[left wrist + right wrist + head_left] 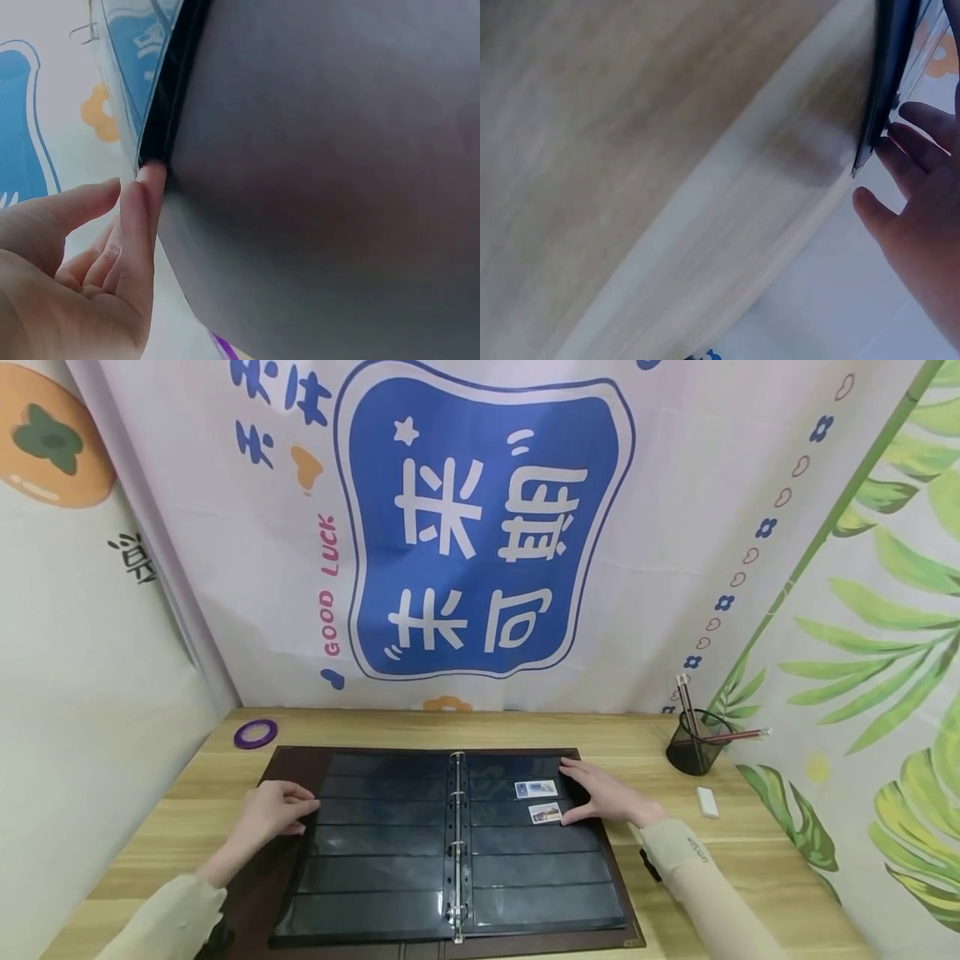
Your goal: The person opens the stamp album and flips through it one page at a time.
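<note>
A stamp album [375, 841] lies spread on the table, its black strip pages held by a metal ring spine [458, 827] inside a dark maroon cover [247, 906]. On the right page sit a blue-and-white stamp [536, 788] and, one row lower, a second stamp [545, 813] with a brownish picture. My left hand [277, 810] is at the left page's outer edge; in the left wrist view its fingertip touches that edge, with the thumb apart. With thumb and fingers spread, my right hand [603, 793] rests at the right page's outer edge, beside the stamps.
A purple tape roll [256, 734] lies at the back left of the wooden table [750, 877]. At the back right stand a black mesh pen cup [693, 747] with pencils and, in front of it, a white eraser [707, 802]. Printed cloth [675, 527] hangs behind the table.
</note>
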### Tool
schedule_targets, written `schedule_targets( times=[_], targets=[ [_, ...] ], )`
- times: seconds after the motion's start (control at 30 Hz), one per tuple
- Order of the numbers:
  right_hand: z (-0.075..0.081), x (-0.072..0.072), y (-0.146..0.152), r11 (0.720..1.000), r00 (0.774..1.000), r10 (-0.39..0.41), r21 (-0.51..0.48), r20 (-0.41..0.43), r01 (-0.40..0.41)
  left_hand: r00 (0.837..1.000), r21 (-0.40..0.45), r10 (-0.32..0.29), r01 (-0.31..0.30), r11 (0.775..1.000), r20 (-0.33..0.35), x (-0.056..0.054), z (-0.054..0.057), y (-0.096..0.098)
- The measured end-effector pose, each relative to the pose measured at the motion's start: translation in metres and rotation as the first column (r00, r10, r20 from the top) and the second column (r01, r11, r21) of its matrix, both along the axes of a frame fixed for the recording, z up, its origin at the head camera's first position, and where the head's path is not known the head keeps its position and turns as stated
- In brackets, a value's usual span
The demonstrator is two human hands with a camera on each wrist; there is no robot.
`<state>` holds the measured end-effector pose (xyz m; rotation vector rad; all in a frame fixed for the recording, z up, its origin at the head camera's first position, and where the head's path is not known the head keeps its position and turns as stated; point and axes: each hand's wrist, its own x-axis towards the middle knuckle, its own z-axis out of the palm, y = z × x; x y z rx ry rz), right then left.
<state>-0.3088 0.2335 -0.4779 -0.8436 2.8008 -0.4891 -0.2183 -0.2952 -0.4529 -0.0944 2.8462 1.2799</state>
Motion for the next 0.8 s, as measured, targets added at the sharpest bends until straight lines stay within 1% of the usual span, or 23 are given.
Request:
schedule_targets(
  times=[0.1, 0.17, 0.27, 0.33, 0.37, 0.47, 0.6, 0.63, 0.7, 0.8],
  targets=[
    [0.001, -0.003, 0.001, 1.000, 1.000, 0.007, -0.010, -0.022, -0.007, 0.997, -0.089, -0.027, 0.021, 0.996, -0.072, 0.001, -0.001, 0.003],
    [0.000, -0.005, 0.001, 1.000, 0.999, 0.008, -0.010, -0.037, -0.008, 0.990, -0.177, -0.047, 0.023, 0.984, -0.137, 0.003, -0.002, 0.006],
    [0.000, -0.007, 0.002, 1.000, 0.999, -0.002, -0.002, -0.035, 0.002, 0.965, -0.299, -0.083, 0.005, 0.954, -0.251, 0.004, -0.005, 0.013],
    [-0.001, -0.008, 0.002, 1.000, 1.000, -0.010, 0.003, -0.016, 0.010, 0.947, -0.346, -0.107, -0.004, 0.938, -0.302, 0.004, -0.009, 0.019],
    [0.000, -0.008, 0.002, 1.000, 1.000, -0.013, 0.003, -0.006, 0.013, 0.941, -0.366, -0.124, 0.001, 0.931, -0.315, 0.004, -0.011, 0.021],
    [0.000, -0.009, 0.002, 1.000, 0.999, -0.022, 0.017, 0.030, 0.022, 0.919, -0.438, -0.205, 0.039, 0.898, -0.338, 0.003, -0.018, 0.027],
    [0.000, -0.010, 0.001, 1.000, 0.997, -0.018, 0.016, 0.069, 0.017, 0.876, -0.522, -0.338, 0.121, 0.844, -0.344, 0.003, -0.027, 0.031],
    [0.000, -0.011, 0.001, 1.000, 0.997, -0.015, 0.014, 0.073, 0.014, 0.867, -0.533, -0.366, 0.144, 0.834, -0.339, 0.003, -0.029, 0.031],
    [0.000, -0.012, 0.001, 1.000, 0.997, -0.010, 0.014, 0.074, 0.009, 0.858, -0.546, -0.412, 0.196, 0.815, -0.308, 0.004, -0.032, 0.032],
    [0.000, -0.013, 0.001, 1.000, 0.997, -0.007, 0.024, 0.072, 0.005, 0.854, -0.552, -0.461, 0.270, 0.789, -0.242, 0.005, -0.035, 0.034]
  ],
)
